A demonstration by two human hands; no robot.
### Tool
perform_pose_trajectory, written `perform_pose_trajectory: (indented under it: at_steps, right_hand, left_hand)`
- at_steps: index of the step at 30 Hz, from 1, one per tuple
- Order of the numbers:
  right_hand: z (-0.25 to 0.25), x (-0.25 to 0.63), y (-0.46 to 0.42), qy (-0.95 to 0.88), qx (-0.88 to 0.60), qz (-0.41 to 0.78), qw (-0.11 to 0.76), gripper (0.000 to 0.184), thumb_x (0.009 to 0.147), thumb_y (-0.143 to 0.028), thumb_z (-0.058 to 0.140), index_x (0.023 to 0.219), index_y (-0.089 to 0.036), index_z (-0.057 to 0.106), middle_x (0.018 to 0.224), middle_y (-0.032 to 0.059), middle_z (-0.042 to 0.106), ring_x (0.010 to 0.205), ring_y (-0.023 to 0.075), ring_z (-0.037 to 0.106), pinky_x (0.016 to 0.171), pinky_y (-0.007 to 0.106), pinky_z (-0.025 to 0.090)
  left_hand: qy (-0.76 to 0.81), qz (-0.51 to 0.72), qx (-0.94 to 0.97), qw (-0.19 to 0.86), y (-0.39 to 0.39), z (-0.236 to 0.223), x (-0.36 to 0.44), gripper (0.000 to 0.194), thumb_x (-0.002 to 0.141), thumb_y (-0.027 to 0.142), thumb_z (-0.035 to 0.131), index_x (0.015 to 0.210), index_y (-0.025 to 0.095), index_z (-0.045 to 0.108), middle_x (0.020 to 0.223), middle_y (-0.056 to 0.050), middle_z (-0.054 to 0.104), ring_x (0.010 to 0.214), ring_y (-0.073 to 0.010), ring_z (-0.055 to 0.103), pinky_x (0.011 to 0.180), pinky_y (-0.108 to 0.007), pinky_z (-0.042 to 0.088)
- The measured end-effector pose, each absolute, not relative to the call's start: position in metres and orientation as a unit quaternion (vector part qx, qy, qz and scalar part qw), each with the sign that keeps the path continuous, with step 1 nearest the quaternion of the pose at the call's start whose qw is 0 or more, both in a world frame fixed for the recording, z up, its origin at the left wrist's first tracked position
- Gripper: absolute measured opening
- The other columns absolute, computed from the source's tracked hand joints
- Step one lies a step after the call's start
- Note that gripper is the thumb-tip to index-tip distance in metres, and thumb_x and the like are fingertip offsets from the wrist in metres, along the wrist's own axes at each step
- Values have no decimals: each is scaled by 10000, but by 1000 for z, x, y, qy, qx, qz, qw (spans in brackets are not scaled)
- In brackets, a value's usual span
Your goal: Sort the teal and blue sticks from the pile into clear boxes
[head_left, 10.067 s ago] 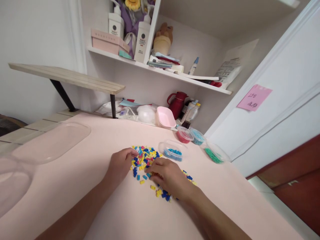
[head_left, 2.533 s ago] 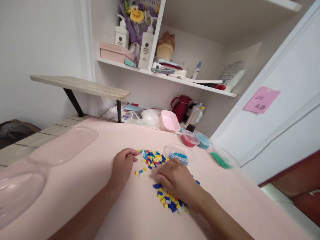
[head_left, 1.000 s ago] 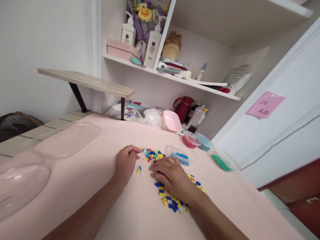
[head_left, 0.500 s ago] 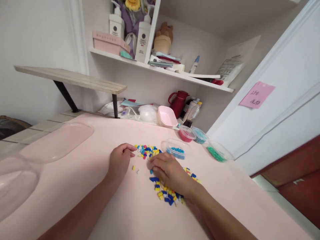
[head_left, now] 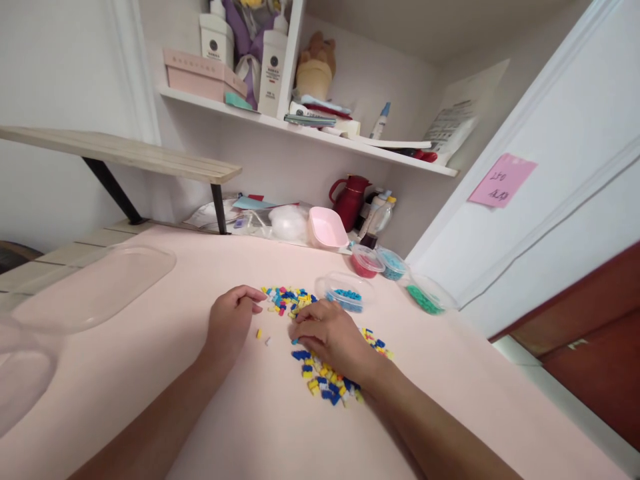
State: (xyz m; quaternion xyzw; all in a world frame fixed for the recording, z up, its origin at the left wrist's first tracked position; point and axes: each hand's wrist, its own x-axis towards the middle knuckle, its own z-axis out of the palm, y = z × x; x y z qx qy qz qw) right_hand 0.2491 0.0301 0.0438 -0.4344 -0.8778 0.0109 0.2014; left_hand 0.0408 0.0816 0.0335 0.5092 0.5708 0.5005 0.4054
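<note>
Small toy bricks in yellow, white and two blues lie in a near pile (head_left: pixel 327 387), partly under my right hand (head_left: pixel 333 333). Its fingers are curled down, closed at the tips on a light blue brick (head_left: pixel 295 341) at the pile's left edge. A second, mixed pile (head_left: pixel 287 298) lies farther back, between the hands. My left hand (head_left: pixel 233 320) rests on the table at that pile's left side, its fingers loosely bent and apart, with nothing seen in them. Near it are a lone yellow brick (head_left: pixel 259 333) and a small white piece (head_left: pixel 267 341).
Behind my right hand stands a clear tub of blue bricks (head_left: pixel 350 297). Farther right are tubs of red (head_left: pixel 365 263), light blue (head_left: pixel 391 265) and green pieces (head_left: pixel 425 298). A clear lid-like tray (head_left: pixel 125 293) lies at left; a pink bowl (head_left: pixel 327 228) stands at the back.
The view has shifted slightly, moving everything a little left in the picture. My right fingertips have come down closer around the light blue brick. My left hand stays by the far pile.
</note>
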Motion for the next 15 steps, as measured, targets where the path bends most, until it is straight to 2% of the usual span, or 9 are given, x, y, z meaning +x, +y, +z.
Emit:
perform_pose_trajectory:
  at_steps: [4, 8, 11, 15]
  right_hand:
    - [53, 251, 29, -862, -438, 58, 248, 181, 915, -200, 614, 953, -307, 755, 1129, 22, 682, 1031, 195, 629, 924, 362, 457]
    - [71, 273, 33, -780, -475, 92, 398, 143, 921, -292, 614, 958, -274, 751, 1023, 47, 675, 970, 202, 646, 859, 344, 519]
    - [81, 299, 39, -711, -520, 42, 471, 139, 894, -336, 637, 903, -240, 736, 936, 50, 688, 891, 213, 648, 775, 348, 522]
    - [80, 329, 46, -651, -582, -40, 485, 184, 890, -349, 612, 940, -218, 731, 946, 61, 690, 808, 203, 632, 726, 357, 510]
  left_hand:
    - [575, 496, 511, 403, 81, 36, 40, 259, 649, 241, 446, 709, 222, 698, 681, -7, 708, 710, -190, 669, 672, -291, 455]
    - [586, 480, 519, 397, 79, 41, 40, 259, 656, 255, 457, 715, 228, 708, 638, -10, 696, 721, -203, 664, 660, -288, 447]
    - [591, 469, 523, 397, 79, 43, 40, 249, 650, 262, 464, 703, 234, 705, 619, -10, 686, 718, -207, 656, 652, -285, 443]
    - [596, 456, 527, 399, 78, 44, 40, 253, 649, 275, 462, 711, 239, 705, 640, -13, 690, 734, -211, 655, 640, -280, 440]
